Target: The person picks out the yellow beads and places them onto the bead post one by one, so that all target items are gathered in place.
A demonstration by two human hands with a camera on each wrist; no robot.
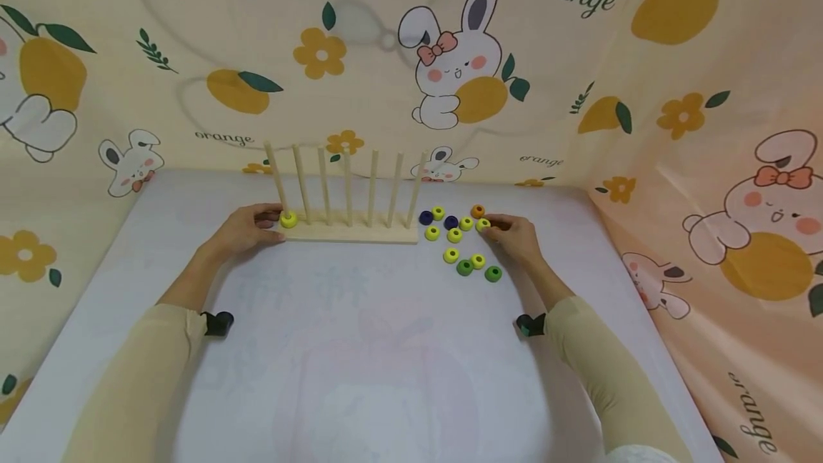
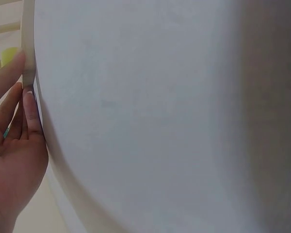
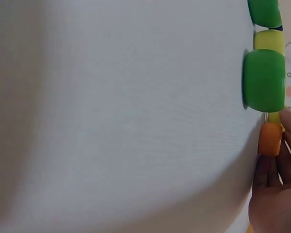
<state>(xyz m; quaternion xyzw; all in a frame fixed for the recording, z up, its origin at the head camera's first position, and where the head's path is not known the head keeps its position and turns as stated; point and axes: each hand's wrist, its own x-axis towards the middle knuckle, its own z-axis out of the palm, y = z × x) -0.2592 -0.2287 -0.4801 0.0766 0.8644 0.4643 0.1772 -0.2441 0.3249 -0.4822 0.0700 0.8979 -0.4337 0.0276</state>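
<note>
A pale wooden peg rack (image 1: pixel 350 234) with several upright pegs stands toward the back of the table. On its leftmost peg sits one yellow bead (image 1: pixel 288 220). My left hand (image 1: pixel 247 227) grips the left end of the rack's base, fingers behind and thumb along the front. In the left wrist view, a fingertip overlaps the base edge (image 2: pixel 28 43) beside that bead. My right hand (image 1: pixel 514 238) pinches another yellow bead (image 1: pixel 483 225) at the right side of the loose beads. An orange bead (image 3: pixel 270 139) shows close by its fingers in the right wrist view.
Right of the rack lie loose beads: several yellow ones (image 1: pixel 451 255), two dark purple ones (image 1: pixel 451 223), two green ones (image 1: pixel 493 274) and an orange one (image 1: pixel 477 211). A printed cloth (image 1: pixel 373 106) hangs behind the white table (image 1: pixel 360 349).
</note>
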